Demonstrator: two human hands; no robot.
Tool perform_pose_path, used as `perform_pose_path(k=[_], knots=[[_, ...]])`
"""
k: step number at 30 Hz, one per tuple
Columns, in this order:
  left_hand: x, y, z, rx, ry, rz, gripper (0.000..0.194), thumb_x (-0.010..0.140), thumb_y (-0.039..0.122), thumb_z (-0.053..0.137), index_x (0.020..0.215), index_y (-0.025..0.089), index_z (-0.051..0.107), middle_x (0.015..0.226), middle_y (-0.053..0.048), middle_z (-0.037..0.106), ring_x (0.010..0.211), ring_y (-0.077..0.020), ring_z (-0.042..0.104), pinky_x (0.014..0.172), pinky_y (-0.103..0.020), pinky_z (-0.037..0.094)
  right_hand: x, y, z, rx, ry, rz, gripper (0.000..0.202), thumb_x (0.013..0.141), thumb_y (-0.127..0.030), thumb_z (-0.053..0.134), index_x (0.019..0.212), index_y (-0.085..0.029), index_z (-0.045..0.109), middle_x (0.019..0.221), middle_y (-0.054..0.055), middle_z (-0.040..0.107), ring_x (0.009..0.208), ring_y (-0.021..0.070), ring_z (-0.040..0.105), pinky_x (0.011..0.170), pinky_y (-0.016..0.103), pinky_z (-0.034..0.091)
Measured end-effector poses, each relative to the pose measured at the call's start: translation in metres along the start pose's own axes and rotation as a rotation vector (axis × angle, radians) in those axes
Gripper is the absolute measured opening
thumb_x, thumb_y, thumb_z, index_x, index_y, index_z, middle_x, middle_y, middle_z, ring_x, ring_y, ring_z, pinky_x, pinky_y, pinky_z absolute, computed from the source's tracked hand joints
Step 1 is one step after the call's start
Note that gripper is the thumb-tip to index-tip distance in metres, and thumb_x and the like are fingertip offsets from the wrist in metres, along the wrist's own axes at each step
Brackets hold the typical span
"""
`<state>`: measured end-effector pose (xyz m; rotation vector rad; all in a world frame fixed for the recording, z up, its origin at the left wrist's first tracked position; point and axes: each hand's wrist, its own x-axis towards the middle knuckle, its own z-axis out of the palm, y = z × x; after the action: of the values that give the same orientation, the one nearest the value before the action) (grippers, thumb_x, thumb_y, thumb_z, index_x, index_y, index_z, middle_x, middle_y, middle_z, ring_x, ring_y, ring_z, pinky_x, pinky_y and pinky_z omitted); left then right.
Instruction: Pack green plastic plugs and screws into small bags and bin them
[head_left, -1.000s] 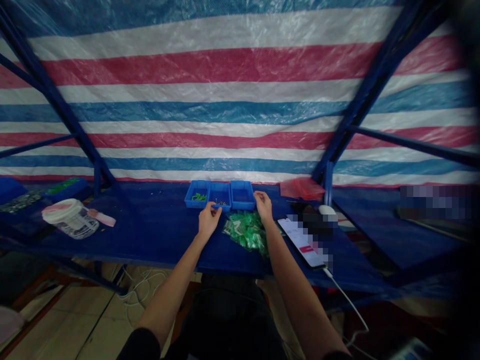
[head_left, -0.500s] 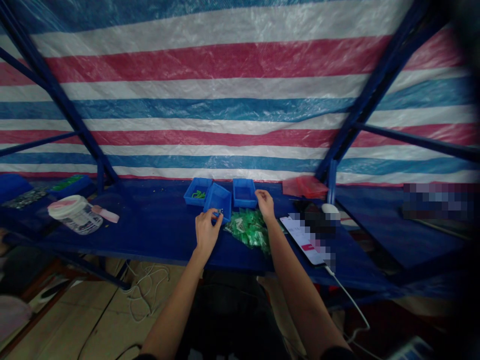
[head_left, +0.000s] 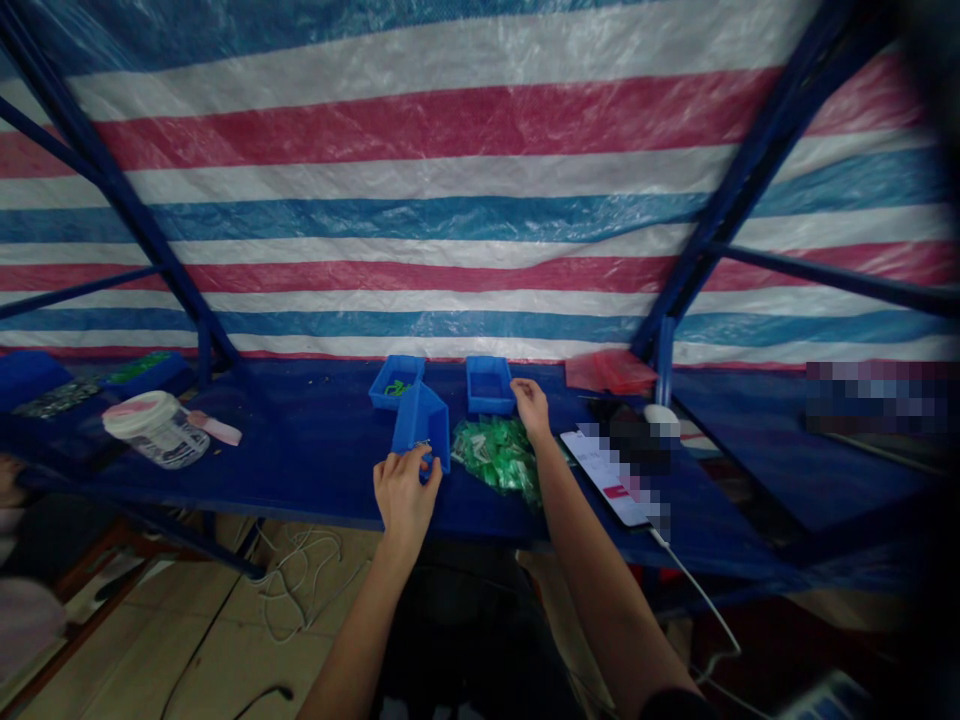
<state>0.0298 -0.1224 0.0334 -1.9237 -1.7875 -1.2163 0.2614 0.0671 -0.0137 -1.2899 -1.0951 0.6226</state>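
My left hand (head_left: 405,490) grips the near edge of a small blue bin (head_left: 421,428) and holds it tilted toward me, lifted off the blue table (head_left: 300,460). A few small metal parts lie at the bin's low edge. My right hand (head_left: 531,405) rests at the front corner of another blue bin (head_left: 487,385), just above a pile of green plastic parts in a clear bag (head_left: 499,457). A third blue bin (head_left: 396,382) with green pieces sits behind the tilted one.
A phone (head_left: 607,478) with a white cable lies right of the green pile. A red bag (head_left: 607,372) and a white object (head_left: 660,415) sit further back. A white-lidded jar (head_left: 157,428) stands at the left. Blue frame posts rise at both sides before a striped tarp.
My left hand has pulled the middle blue bin out of the row toward me and tipped it up. My right hand has stayed by the right bin.
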Motion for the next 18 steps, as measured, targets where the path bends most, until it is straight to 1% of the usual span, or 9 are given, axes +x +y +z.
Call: perform_pose_path(k=[5,8,11,13,15,16,18], knots=[[-0.001,0.002,0.004,0.062,-0.046,0.126,0.015,0.083,0.021,0.052,0.090,0.022,0.064,0.071,-0.001,0.065,0.072,-0.0174,0.055,0.072,-0.032,0.031,0.001,0.001,0.000,-0.003,-0.002,-0.010,0.041,0.066,-0.052,0.058,0.088,-0.018,0.063,0.076,0.004,0.063,0.073,0.0195,0.057,0.072,0.032,0.042],[-0.001,0.003,0.008,0.079,-0.087,0.211,0.017,0.083,0.018,0.050,0.093,0.022,0.063,0.076,-0.002,0.065,0.073,-0.0174,0.055,0.071,-0.032,0.031,0.001,0.000,-0.001,-0.010,-0.001,-0.009,0.044,0.065,-0.054,0.059,0.087,-0.017,0.063,0.076,0.004,0.063,0.073,0.0194,0.057,0.072,0.033,0.042],[-0.005,0.002,0.012,0.046,-0.102,0.243,0.019,0.084,0.017,0.048,0.096,0.021,0.062,0.073,-0.002,0.064,0.071,-0.0163,0.055,0.070,-0.032,0.033,0.000,-0.001,-0.001,-0.007,-0.001,-0.007,0.044,0.064,-0.054,0.058,0.088,-0.017,0.063,0.075,0.004,0.063,0.072,0.0191,0.056,0.071,0.032,0.042],[-0.009,-0.001,0.014,-0.006,-0.080,0.225,0.017,0.084,0.019,0.049,0.095,0.020,0.062,0.069,-0.001,0.061,0.068,-0.0155,0.055,0.069,-0.031,0.035,0.000,-0.001,-0.001,-0.005,0.002,0.001,0.043,0.064,-0.054,0.059,0.087,-0.017,0.063,0.075,0.004,0.063,0.071,0.0191,0.056,0.070,0.032,0.042],[-0.014,-0.004,0.015,-0.059,-0.010,0.144,0.017,0.083,0.025,0.052,0.096,0.019,0.060,0.071,-0.003,0.059,0.070,-0.0163,0.056,0.069,-0.030,0.038,0.000,-0.001,0.000,-0.001,-0.001,0.008,0.043,0.064,-0.053,0.059,0.087,-0.018,0.063,0.074,0.004,0.062,0.071,0.0192,0.056,0.071,0.032,0.042],[-0.016,-0.006,0.016,-0.086,0.038,0.075,0.022,0.081,0.029,0.055,0.099,0.018,0.059,0.076,-0.004,0.059,0.074,-0.0176,0.057,0.070,-0.031,0.040,0.000,-0.001,0.000,0.001,-0.002,0.010,0.042,0.064,-0.053,0.059,0.086,-0.018,0.063,0.074,0.004,0.063,0.071,0.0192,0.056,0.071,0.032,0.042],[-0.019,-0.008,0.016,-0.145,0.105,-0.078,0.043,0.076,0.038,0.061,0.112,0.015,0.052,0.095,-0.010,0.057,0.088,-0.0217,0.056,0.076,-0.035,0.044,-0.001,-0.002,0.000,0.003,-0.005,0.010,0.042,0.064,-0.053,0.059,0.086,-0.018,0.062,0.074,0.003,0.063,0.071,0.0191,0.056,0.071,0.032,0.042]])
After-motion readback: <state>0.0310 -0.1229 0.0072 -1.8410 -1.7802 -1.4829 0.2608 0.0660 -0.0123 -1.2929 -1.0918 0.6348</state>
